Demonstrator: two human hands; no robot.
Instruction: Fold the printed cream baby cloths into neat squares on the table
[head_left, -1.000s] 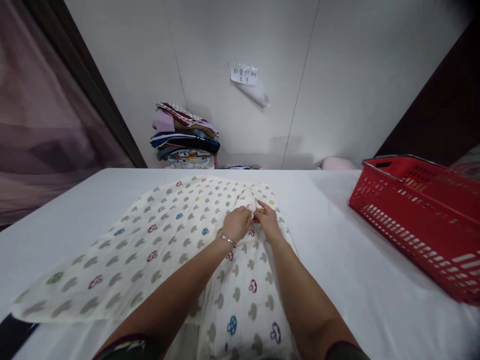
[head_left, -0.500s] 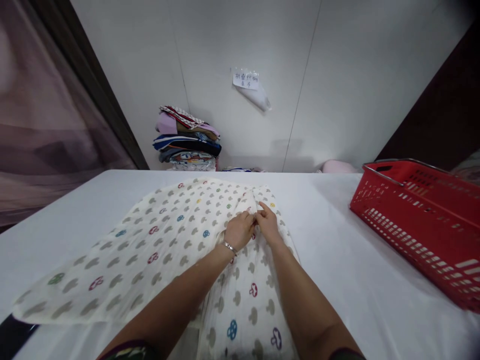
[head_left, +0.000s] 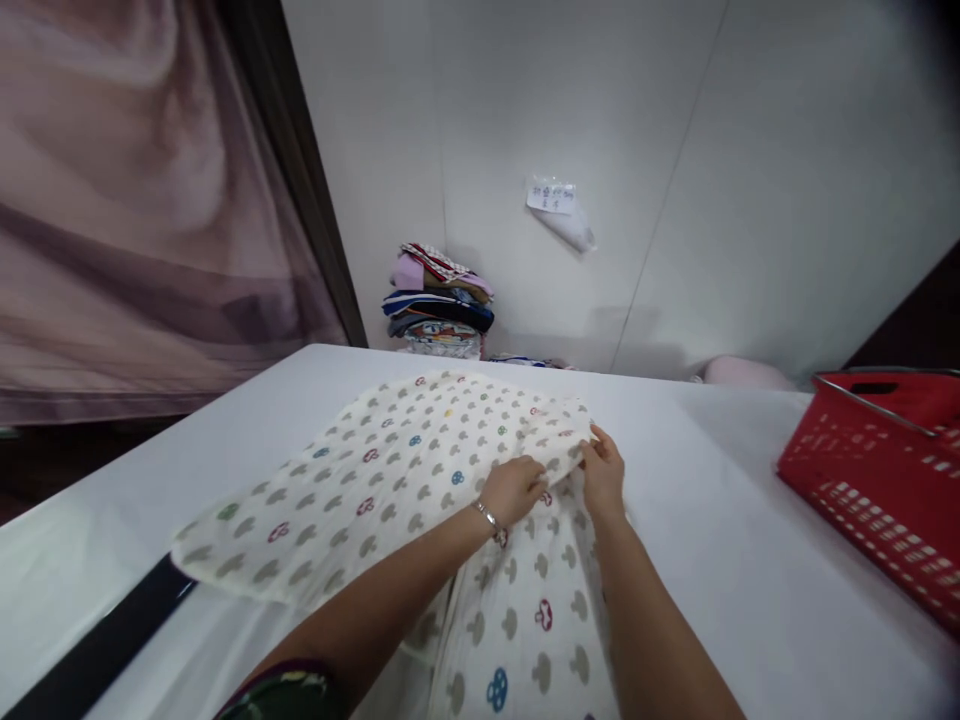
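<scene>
A white cloth [head_left: 420, 470] printed with grey and coloured mushrooms lies over the table, with a folded strip running down toward me. My left hand [head_left: 513, 490], a silver bracelet at its wrist, pinches the cloth's edge near the middle. A little farther right, my right hand [head_left: 603, 472] grips the same edge between thumb and fingers, near the right side of the cloth. Between the two hands the edge is lifted slightly. The fingertips of my left hand are partly hidden by the hand itself.
The white table [head_left: 720, 520] carries a red plastic basket [head_left: 877, 480] at the right. A stack of folded fabrics [head_left: 439, 305] stands at the back by the wall. A pink curtain [head_left: 150, 220] hangs at left, and a dark strip [head_left: 105, 640] lies near the front left.
My hands have moved apart along the cloth's edge, the right one going right. The bunched part between them is now spread flatter. The view has turned to the left.
</scene>
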